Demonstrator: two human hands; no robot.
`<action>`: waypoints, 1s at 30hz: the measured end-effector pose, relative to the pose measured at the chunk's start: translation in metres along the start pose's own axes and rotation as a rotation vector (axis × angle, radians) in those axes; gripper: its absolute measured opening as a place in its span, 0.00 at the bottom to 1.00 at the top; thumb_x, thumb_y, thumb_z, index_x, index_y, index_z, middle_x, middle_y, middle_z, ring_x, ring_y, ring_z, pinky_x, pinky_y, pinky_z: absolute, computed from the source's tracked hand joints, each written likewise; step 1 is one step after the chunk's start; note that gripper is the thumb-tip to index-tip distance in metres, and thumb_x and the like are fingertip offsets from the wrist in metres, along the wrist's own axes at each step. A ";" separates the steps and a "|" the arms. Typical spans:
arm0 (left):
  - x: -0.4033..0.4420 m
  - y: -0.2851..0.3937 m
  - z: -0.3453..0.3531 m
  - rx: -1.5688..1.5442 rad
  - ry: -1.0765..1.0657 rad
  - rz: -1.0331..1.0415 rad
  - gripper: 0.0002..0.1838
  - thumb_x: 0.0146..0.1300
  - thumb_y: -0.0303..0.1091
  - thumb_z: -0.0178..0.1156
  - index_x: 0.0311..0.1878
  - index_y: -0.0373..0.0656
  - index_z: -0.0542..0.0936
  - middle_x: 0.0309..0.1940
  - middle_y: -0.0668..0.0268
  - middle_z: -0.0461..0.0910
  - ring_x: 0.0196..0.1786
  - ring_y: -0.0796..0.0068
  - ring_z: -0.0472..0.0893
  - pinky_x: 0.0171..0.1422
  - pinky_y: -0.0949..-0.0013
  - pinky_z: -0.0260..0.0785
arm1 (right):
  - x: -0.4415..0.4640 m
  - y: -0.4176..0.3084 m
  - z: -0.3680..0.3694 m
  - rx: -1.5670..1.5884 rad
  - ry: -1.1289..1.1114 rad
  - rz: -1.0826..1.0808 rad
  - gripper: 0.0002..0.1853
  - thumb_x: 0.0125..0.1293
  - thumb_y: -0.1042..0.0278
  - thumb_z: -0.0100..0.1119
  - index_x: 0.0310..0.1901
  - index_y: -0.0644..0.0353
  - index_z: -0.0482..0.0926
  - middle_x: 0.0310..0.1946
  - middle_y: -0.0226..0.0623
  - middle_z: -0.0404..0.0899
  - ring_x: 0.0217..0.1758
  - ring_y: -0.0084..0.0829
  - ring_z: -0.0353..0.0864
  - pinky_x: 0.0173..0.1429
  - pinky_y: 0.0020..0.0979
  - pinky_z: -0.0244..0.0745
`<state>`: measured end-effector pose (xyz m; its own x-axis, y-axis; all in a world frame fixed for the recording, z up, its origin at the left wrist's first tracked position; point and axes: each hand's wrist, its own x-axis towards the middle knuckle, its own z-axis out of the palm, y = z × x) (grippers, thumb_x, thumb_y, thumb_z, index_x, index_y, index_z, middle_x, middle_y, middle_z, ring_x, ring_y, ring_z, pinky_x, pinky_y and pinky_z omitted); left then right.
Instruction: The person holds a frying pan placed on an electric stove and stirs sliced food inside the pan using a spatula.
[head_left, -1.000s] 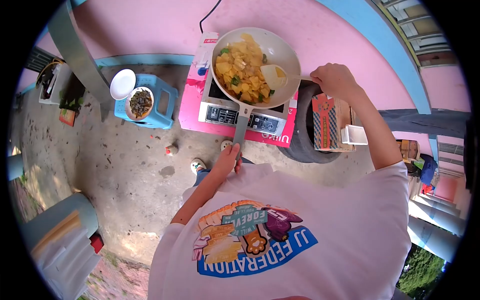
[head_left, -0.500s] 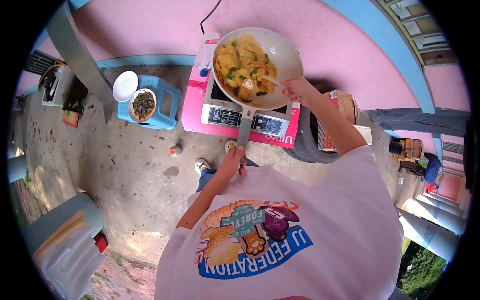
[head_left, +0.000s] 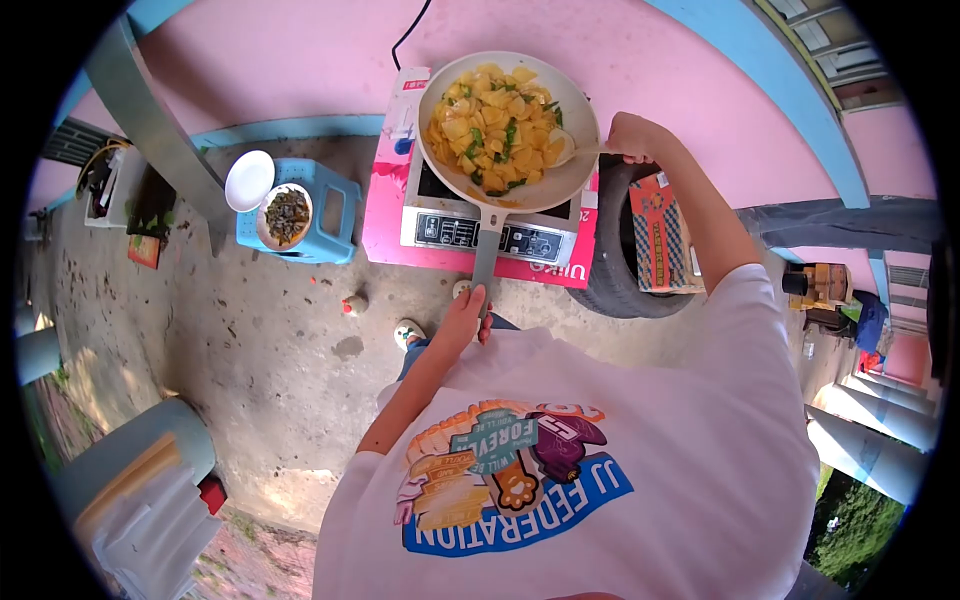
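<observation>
My left hand (head_left: 466, 316) is wrapped around the grey handle (head_left: 487, 262) of a light-coloured frying pan (head_left: 577, 110). The pan sits on an induction cooker (head_left: 450, 230) and holds yellow slices, likely potato (head_left: 490, 110), with green pepper pieces (head_left: 508, 138) among them. At the pan's right rim, my right hand (head_left: 634, 138) is closed on the handle of a pale spatula (head_left: 590, 150). Its head rests inside the pan against the right edge of the food and is partly covered by slices.
Under the cooker is a pink-and-white box (head_left: 385, 220). A blue stool (head_left: 330, 190) to the left bears a bowl of dark green food (head_left: 287, 216) and a white plate (head_left: 249, 181). A tyre (head_left: 612, 290) with a printed carton (head_left: 660, 240) stands right, and a pink wall (head_left: 290, 60) behind.
My right hand has moved right, from over the pan to beyond its rim, drawing the spatula with it. The slices have shifted and spread. My left hand keeps its hold on the handle.
</observation>
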<state>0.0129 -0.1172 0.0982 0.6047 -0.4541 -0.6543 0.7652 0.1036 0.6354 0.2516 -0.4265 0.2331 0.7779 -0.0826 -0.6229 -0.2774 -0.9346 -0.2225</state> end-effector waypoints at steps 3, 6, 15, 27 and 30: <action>0.000 0.000 0.001 0.013 0.011 0.008 0.24 0.73 0.56 0.46 0.39 0.41 0.69 0.20 0.68 0.70 0.19 0.77 0.71 0.24 0.72 0.66 | 0.006 -0.013 0.039 -0.018 0.308 -0.244 0.14 0.63 0.62 0.54 0.27 0.65 0.80 0.21 0.44 0.80 0.25 0.39 0.81 0.30 0.38 0.75; 0.001 -0.003 0.001 0.013 0.025 0.039 0.25 0.73 0.56 0.44 0.37 0.41 0.69 0.19 0.68 0.70 0.17 0.76 0.70 0.22 0.70 0.66 | -0.022 -0.027 0.054 -0.251 0.457 -0.393 0.13 0.64 0.62 0.53 0.30 0.61 0.81 0.27 0.46 0.82 0.34 0.42 0.84 0.36 0.40 0.77; 0.000 0.001 -0.001 0.004 -0.001 0.011 0.23 0.73 0.55 0.46 0.38 0.42 0.69 0.22 0.69 0.71 0.20 0.78 0.71 0.23 0.72 0.67 | -0.155 -0.039 0.051 -0.597 0.514 -0.377 0.09 0.61 0.67 0.54 0.41 0.54 0.80 0.29 0.40 0.82 0.33 0.41 0.84 0.35 0.43 0.77; 0.001 0.001 -0.003 -0.023 -0.024 0.021 0.24 0.73 0.56 0.44 0.37 0.41 0.69 0.20 0.68 0.70 0.16 0.76 0.70 0.21 0.70 0.66 | -0.088 -0.011 0.087 -0.500 0.576 -0.032 0.10 0.63 0.69 0.51 0.44 0.55 0.79 0.29 0.40 0.84 0.33 0.40 0.86 0.36 0.41 0.80; -0.001 0.003 -0.003 -0.003 -0.002 0.026 0.24 0.73 0.56 0.44 0.37 0.41 0.69 0.19 0.68 0.69 0.16 0.76 0.69 0.22 0.70 0.66 | -0.105 -0.011 0.079 -0.543 0.680 -0.022 0.13 0.64 0.69 0.52 0.49 0.56 0.78 0.32 0.41 0.84 0.35 0.40 0.86 0.36 0.41 0.80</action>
<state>0.0148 -0.1139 0.0996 0.6243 -0.4528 -0.6365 0.7497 0.1185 0.6511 0.1290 -0.3800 0.2418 0.9960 -0.0891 -0.0012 -0.0855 -0.9599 0.2672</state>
